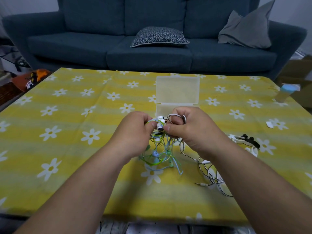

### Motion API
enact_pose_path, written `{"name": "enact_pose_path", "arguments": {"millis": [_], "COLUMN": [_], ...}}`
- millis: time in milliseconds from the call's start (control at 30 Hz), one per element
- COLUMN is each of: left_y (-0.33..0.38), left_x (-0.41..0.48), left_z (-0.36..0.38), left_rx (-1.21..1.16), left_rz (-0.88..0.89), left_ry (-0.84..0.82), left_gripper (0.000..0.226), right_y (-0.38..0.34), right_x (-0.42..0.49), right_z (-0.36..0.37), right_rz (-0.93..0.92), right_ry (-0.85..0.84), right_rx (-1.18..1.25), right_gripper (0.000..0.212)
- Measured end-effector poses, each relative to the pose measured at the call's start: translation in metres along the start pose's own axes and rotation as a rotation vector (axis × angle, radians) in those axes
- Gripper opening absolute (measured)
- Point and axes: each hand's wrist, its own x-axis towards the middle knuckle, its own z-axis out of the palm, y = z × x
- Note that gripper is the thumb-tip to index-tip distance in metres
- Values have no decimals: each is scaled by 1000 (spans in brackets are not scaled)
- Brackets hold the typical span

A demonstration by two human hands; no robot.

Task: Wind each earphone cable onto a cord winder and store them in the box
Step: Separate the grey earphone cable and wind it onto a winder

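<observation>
So the tangle of green and blue earphone cables (160, 154) was held up around the middle of the worktop (67, 149), a bit toward the near edge, and its lower loops and buds seemed to drag on the cloth. The left hand (135, 130) had its fingers curled in and pinched the top of the bundle. The right hand (190, 127) pinched the same knot between thumb and forefinger, and a white-and-black cable (211, 173) was looped over its fingers and trailed off toward the near right. Between the hands sat a small white-and-dark piece (160, 123); I couldn't tell if it was a bud or a winder.

My guess is this stuff weighs nothing and is floppy and springy, so it'd snag the moment you yank it. Better to grab one strand near a plug or bud and tease it out slowly.

The box (177, 92) stood open just behind the hands, lid upright. Cord winders (243, 141) lay off toward the right edge, and a bottle (285, 93) stood near the far right corner.
</observation>
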Motion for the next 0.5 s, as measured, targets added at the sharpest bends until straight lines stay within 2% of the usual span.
{"name": "enact_pose_path", "arguments": {"millis": [133, 233, 367, 433, 500], "left_y": [4, 10, 12, 11, 11], "left_x": [-4, -3, -1, 0, 0], "left_z": [-5, -9, -11, -9, -8], "left_rx": [-477, -696, -862, -921, -896], "left_rz": [-226, -371, -504, -522, -484], "left_ry": [-130, -179, -248, -211, -111], "left_gripper": [26, 26, 30, 32, 19], "right_y": [3, 5, 1, -1, -2], "right_x": [1, 2, 1, -1, -2], "right_z": [-8, -11, -8, -6, -5], "right_rz": [24, 26, 5, -2, 26], "right_ry": [38, 50, 59, 60, 82], "right_rx": [-37, -81, -65, -37, 110], "right_gripper": [53, 51, 48, 47, 47]}}
